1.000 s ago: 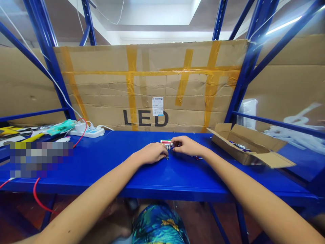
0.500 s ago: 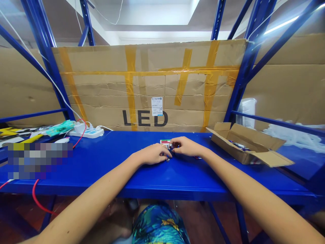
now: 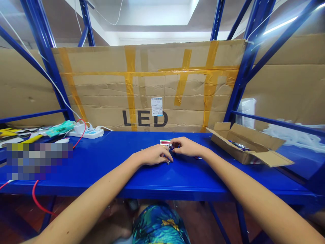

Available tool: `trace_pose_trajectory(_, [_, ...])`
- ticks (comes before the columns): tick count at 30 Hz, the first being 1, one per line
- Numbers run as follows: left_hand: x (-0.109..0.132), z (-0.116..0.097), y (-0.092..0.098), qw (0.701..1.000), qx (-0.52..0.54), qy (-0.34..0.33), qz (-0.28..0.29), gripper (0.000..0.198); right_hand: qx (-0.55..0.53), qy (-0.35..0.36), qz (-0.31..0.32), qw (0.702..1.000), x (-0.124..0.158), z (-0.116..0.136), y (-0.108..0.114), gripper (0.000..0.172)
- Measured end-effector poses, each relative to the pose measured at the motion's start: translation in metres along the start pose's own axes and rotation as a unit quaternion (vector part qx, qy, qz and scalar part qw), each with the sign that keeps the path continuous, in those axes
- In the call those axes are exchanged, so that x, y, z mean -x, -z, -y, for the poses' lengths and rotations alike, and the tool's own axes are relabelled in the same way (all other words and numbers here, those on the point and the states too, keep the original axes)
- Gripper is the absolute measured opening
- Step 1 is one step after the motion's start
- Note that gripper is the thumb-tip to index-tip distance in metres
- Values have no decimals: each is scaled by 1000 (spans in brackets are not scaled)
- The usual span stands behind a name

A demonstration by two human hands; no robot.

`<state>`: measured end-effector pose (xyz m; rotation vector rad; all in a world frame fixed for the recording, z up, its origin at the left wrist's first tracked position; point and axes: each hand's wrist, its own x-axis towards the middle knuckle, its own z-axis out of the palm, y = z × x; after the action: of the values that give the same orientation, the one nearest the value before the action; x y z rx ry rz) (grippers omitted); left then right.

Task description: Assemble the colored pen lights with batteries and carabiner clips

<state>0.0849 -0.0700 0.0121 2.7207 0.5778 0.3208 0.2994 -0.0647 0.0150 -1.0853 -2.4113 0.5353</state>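
Note:
My left hand (image 3: pixel 156 154) rests low over the blue tabletop (image 3: pixel 106 159) with its fingers bent. A small shiny metal piece (image 3: pixel 168 162) shows at its fingertips and seems pinched there. Facing it, my right hand (image 3: pixel 186 146) has thumb and fingers curled round a small dark, shiny object (image 3: pixel 171 147), mostly hidden. Just behind the hands lie slim red, green and silver cylinders (image 3: pixel 165 142) that look like batteries, side by side. Under my right wrist, a small red-and-white thing (image 3: pixel 198 157) is partly covered.
On the right stands an open cardboard box (image 3: pixel 238 154) with shiny dark-blue items inside. At the left are a white power strip (image 3: pixel 87 133), a teal packet (image 3: pixel 61 128) and a red cable (image 3: pixel 35 196). A large taped carton (image 3: pixel 106 91) marked LED closes off the back.
My left fingers have shifted slightly toward me and to the right, and the small metal piece has moved with them. The right hand looks the same.

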Motion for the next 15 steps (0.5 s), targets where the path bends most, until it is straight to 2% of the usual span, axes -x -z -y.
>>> trace_pose_trajectory(4, [-1, 0, 0, 1000, 4, -1, -5, 16, -2, -4, 2, 1000, 1, 3, 0, 17])
trace_pose_trajectory(8, [1, 0, 0, 998, -3, 60, -25, 10, -1, 3, 3, 1000, 2, 4, 1, 15])
trace_pose_trajectory(11, [2, 2, 3, 991, -21, 77, -104, 7, -5, 10, 4, 1000, 1, 2, 0, 12])
trace_pose_trajectory(13, [2, 2, 5, 981, -32, 69, -181, 8, -13, 18, 9, 1000, 1, 1, -1, 12])
trace_pose_trajectory(15, [1, 1, 5, 972, -33, 52, -225, 9, -23, 22, 13, 999, 0, 1, -1, 12])
